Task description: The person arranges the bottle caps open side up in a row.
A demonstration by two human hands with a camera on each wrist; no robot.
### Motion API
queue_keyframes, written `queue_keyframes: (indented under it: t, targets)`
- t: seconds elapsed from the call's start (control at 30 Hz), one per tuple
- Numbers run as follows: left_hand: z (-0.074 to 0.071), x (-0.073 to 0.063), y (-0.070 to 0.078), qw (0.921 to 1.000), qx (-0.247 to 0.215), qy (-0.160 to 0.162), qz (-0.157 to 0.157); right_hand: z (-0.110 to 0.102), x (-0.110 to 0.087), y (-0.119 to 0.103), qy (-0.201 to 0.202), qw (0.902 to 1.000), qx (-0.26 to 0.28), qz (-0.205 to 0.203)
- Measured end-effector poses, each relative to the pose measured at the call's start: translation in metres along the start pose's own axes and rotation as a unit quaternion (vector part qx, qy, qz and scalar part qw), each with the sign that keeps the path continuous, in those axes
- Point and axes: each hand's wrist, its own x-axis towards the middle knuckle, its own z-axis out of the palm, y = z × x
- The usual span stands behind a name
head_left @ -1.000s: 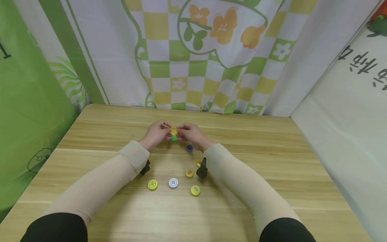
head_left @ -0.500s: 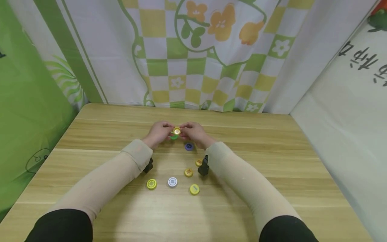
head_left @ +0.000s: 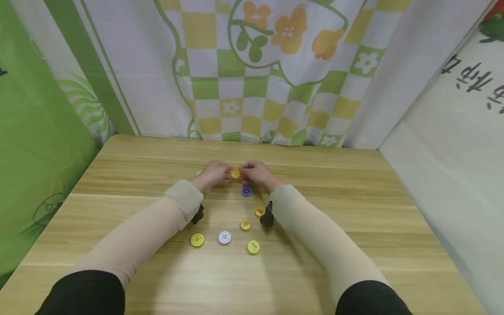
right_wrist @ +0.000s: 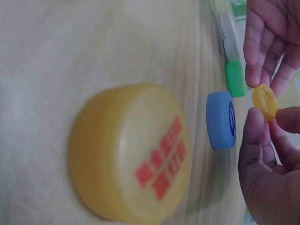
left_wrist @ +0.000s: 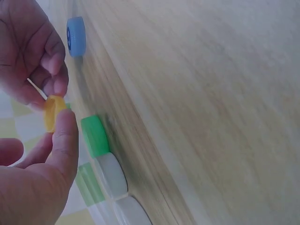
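Both hands meet over the far middle of the table around one small yellow bottle cap. My left hand pinches its left side, and my right hand has its fingertips on the right side. The wrist views show the cap raised off the wood and tipped on edge, with the hollow side partly visible. Just in front of the hands lies a blue bottle cap. A green cap and two white caps line up near the left hand; in the head view that hand mostly hides them.
Nearer the body lie two orange-yellow caps, a white cap and two yellow caps. A printed curtain hangs along the table's back edge.
Both hands have shifted slightly right and nearer with the yellow cap, which has been turned over between the fingers. The green cap has gone out of sight behind the left hand in the head view.
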Motion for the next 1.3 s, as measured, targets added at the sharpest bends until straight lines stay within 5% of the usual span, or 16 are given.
queue_keyframes:
  t: [0.4, 1.3]
  targets:
    - [-0.003, -0.006, 0.003, 0.9967, 0.047, -0.065, -0.008, -0.009, 0.006, 0.004, -0.008, 0.9988, -0.035, 0.035]
    - [0.005, -0.009, -0.002, 0.9989, 0.028, -0.036, -0.005, -0.015, -0.004, -0.001, -0.021, 0.9807, -0.194, -0.010]
